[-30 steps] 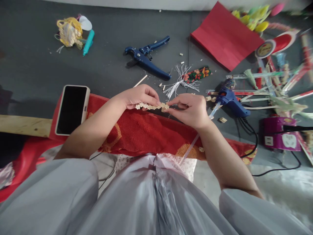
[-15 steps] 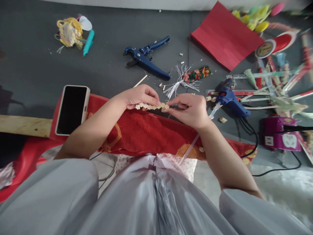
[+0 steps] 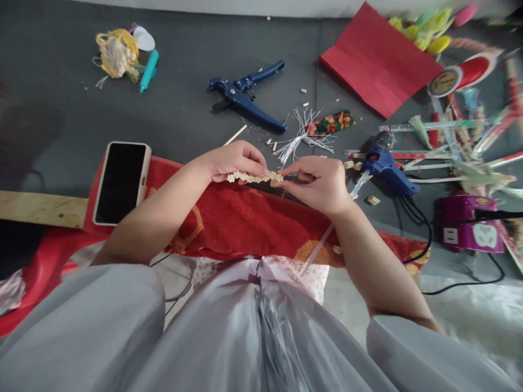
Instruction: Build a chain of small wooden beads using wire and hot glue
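A narrow strip of small pale straw-like pieces (image 3: 241,177) is held level between my two hands, above the front edge of the table. My left hand (image 3: 241,160) is closed around its middle, thumb and fingers on top. At the strip's right end, my right hand (image 3: 316,179) pinches it between thumb and forefinger. Just behind the hands lie a bundle of white wires (image 3: 303,133) and a flowered dark strip (image 3: 335,123). Under the hands a red towel (image 3: 241,218) with orange patterns covers the table edge.
Blue cutters (image 3: 247,98) lie beyond my hands. To the right are a blue glue gun (image 3: 388,169) with its cord, a purple power socket (image 3: 469,223), a ribbon spool (image 3: 466,73) and cluttered sticks. A phone (image 3: 121,182) rests at left; red paper (image 3: 378,60) lies at the back.
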A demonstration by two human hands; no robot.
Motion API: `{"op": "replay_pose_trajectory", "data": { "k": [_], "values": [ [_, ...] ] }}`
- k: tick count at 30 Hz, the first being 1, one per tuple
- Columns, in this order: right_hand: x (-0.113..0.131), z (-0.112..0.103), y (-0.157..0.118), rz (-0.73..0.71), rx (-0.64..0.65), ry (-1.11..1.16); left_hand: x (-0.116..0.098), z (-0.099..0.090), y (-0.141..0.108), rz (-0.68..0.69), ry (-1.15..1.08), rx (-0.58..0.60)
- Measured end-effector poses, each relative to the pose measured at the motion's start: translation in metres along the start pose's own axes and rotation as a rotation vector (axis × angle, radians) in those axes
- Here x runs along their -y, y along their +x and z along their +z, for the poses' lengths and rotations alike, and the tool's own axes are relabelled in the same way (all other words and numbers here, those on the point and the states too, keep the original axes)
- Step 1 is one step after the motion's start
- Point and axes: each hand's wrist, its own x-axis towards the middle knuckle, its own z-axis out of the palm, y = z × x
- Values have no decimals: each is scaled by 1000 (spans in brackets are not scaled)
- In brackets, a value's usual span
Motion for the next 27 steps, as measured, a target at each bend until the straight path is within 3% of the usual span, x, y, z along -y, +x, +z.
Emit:
{"op": "replay_pose_trajectory", "data": {
  "k": [27],
  "values": [
    [1, 0, 0, 1, 6, -11, 0, 0, 0, -3, 3, 1]
  ]
}}
